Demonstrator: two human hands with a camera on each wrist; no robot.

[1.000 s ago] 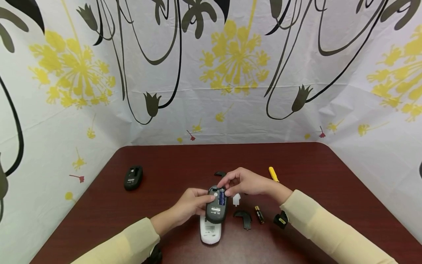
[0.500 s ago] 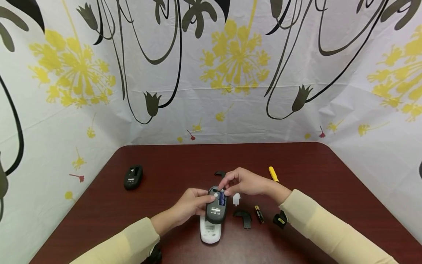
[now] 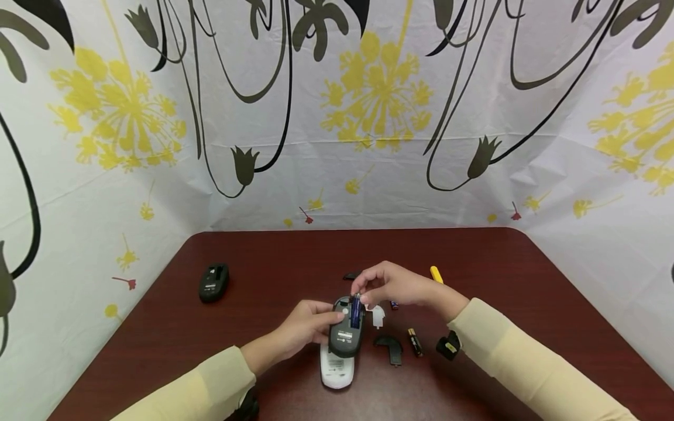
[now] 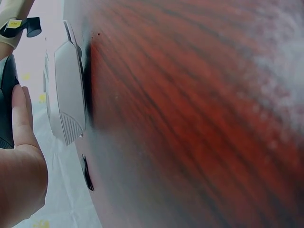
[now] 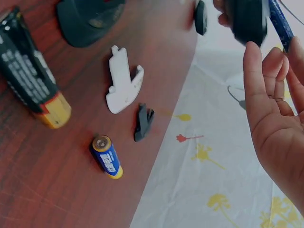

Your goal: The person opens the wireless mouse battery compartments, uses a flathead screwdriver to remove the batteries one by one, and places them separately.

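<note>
My left hand (image 3: 302, 324) grips a dark computer mouse (image 3: 344, 342), its underside turned up and its battery bay uncovered. Between the fingertips of my right hand (image 3: 400, 285) is the upper end of a blue battery (image 3: 356, 311), which stands tilted at the bay. In the right wrist view this blue battery (image 5: 281, 23) shows next to the dark mouse (image 5: 247, 21); whether its lower end still touches the bay cannot be made out. Below the held mouse a white mouse (image 3: 337, 371) lies underside up on the table, partly covered in the head view.
Right of the mice lie a white battery cover (image 3: 378, 316), a dark cover (image 3: 392, 349) and a black-and-gold battery (image 3: 415, 342). A blue-and-yellow battery (image 5: 108, 157) and a smaller dark cover (image 5: 142, 122) lie farther back. Another dark mouse (image 3: 213, 283) is at left; a yellow handle (image 3: 436, 274) at right.
The right hand has risen slightly, and the blue battery's upper end has come up out of the bay with it. The left hand and the dark mouse have stayed nearly still.
</note>
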